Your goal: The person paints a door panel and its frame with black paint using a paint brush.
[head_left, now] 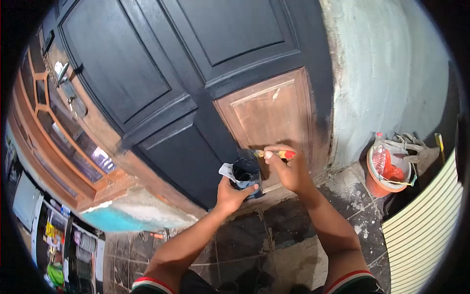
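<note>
My left hand point(233, 197) is wrapped round a small cup of dark paint point(246, 170), with a pale flap or rag at its rim. Between the fingers of my right hand point(288, 169) is a paintbrush point(289, 154) with a red and yellow handle. Its dark bristles point left, just above the cup and close to the door point(196, 90). Most of that panelled door is coated dark grey-black. One lower right panel point(269, 117) shows bare brown wood, with dark paint along parts of its surrounding frame.
On the right, a bucket point(378, 185) holds a plastic bottle and red material, beside a ribbed cream sheet point(426, 230). A shelf with goods point(66, 245) stands lower left. Door handle point(61, 73) and wood-framed window point(63, 142) are at left. Dark floor tiles point(240, 235) have pale splatters.
</note>
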`<state>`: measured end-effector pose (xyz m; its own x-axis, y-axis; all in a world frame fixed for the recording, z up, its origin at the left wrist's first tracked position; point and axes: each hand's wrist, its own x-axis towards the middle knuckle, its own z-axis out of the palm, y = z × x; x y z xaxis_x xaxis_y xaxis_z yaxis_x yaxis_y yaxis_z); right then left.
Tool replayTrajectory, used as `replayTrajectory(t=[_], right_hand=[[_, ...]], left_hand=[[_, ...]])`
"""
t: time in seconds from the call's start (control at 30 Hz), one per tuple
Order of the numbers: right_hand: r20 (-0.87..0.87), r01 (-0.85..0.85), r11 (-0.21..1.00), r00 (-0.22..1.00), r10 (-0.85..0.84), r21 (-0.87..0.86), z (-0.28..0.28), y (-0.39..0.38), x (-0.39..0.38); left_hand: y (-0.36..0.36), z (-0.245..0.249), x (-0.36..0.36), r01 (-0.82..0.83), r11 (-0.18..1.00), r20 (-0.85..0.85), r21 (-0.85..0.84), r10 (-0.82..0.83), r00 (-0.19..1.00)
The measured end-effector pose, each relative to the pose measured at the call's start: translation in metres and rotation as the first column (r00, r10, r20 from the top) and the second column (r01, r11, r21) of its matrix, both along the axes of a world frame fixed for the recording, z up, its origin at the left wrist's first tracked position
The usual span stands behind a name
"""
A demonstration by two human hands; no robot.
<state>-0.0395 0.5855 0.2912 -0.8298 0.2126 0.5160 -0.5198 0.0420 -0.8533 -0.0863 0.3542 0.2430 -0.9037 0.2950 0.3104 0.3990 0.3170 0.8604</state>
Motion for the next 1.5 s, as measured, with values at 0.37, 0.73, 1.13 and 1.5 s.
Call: replayTrajectory(t=[0.37, 0.73, 1.13, 1.5], right_hand=[[0.039, 0.113, 0.966, 0.994, -0.107, -0.233, 0.022, -0.023, -0.045], [-0.049, 0.163, 0.985, 0.985, -0.166, -0.052, -0.040, -0.038, -0.087], [-0.040, 0.078, 0.960, 0.995, -0.091, -0.267, 0.030, -0.047, -0.090], [-0.136, 0.303, 0.951, 0.941, -0.309, -0.068, 0.074, -0.046, -0.061]], left_hand=[[-0.016, 0.003, -0.015, 0.050, 0.989, 0.002, 0.140, -0.050, 0.999], [-0.046, -0.010, -0.013, -0.021, 1.000, 0.012, 0.012, 0.020, 1.000], [-0.037, -0.017, -0.006, 0.019, 1.000, 0.040, 0.000, -0.019, 0.999], [-0.036, -0.024, -0.010, 0.027, 1.000, -0.014, 0.000, -0.026, 1.000]])
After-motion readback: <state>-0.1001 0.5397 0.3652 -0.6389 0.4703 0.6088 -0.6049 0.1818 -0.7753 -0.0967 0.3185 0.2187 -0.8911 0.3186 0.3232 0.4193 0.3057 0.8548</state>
